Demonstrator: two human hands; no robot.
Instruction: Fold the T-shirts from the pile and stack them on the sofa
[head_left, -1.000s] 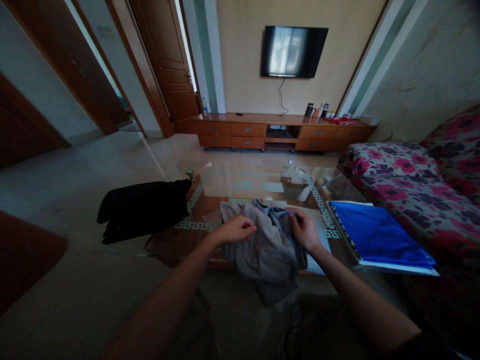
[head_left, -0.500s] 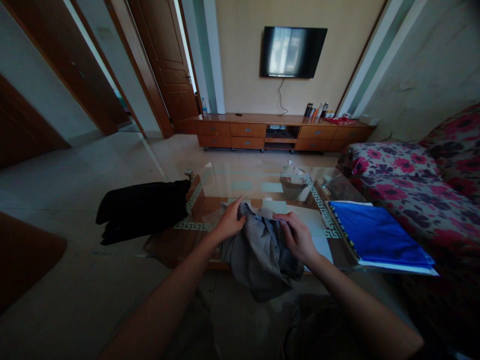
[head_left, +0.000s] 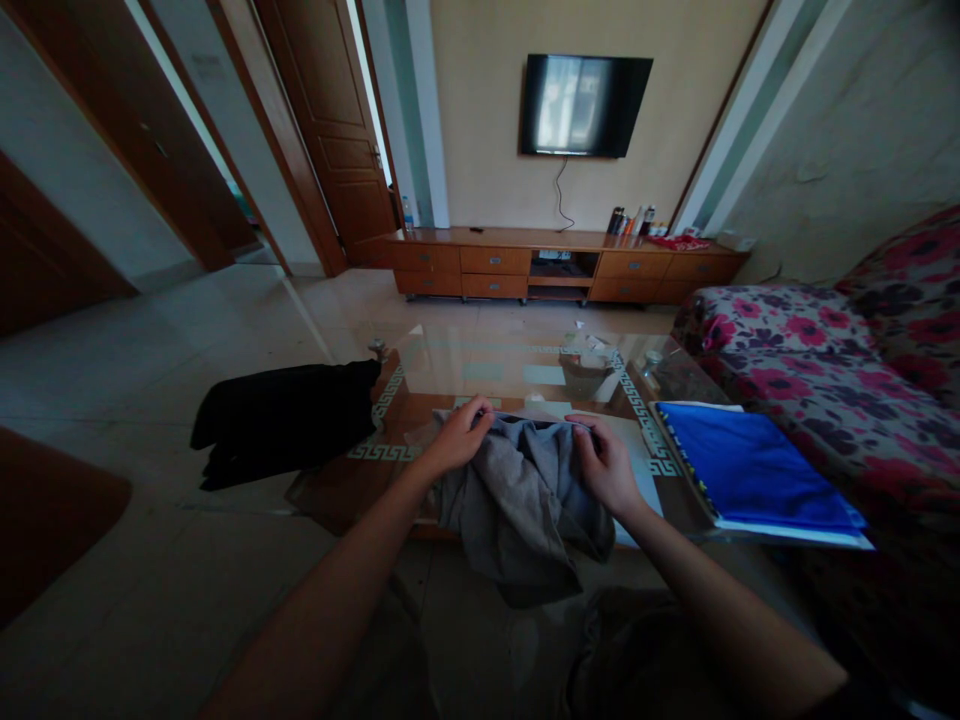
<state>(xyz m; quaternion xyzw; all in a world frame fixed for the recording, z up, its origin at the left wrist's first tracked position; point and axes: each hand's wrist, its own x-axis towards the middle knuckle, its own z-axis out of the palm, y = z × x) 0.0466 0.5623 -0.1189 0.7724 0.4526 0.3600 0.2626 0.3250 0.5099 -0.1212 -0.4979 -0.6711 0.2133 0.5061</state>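
A: Left hand (head_left: 456, 440) closed on the far left edge of the grey garment (head_left: 521, 500), fingers curled over the cloth. Right hand (head_left: 606, 462) pinching the far right edge of the same garment, thumb and fingers shut on the hem.

B: Where, exactly?

A: Near edge of the glass coffee table (head_left: 495, 365), middle of that side; bulk of the cloth hanging over the edge toward the lap.

B: Changed from half a second back?

A: Hands spread wider apart, top hem now drawn into a nearly straight line between them. Before that, bunched higher, left hand raised at the peak of the heap. 1 second back, both hands lower on a rumpled pile.

B: Around it?

A: Black garment (head_left: 281, 418) draped over the table's left end, well apart from the left hand, unmoved. Blue folder (head_left: 750, 465) with white sheets under it on the right end of the table, near the right hand, not touching. Small clutter (head_left: 589, 352) at the far right part of the glass, too dim to name. Floral sofa (head_left: 825, 370) just beside the right end.

B: Further out?

A: Wooden cabinet (head_left: 562, 262) along the far wall, 1 dark television (head_left: 585, 104) mounted above, bottles (head_left: 630, 220) on the cabinet's right part.

B: Any writing, brands?

A: None readable anywhere; folder cover plain blue, bottle labels too small.
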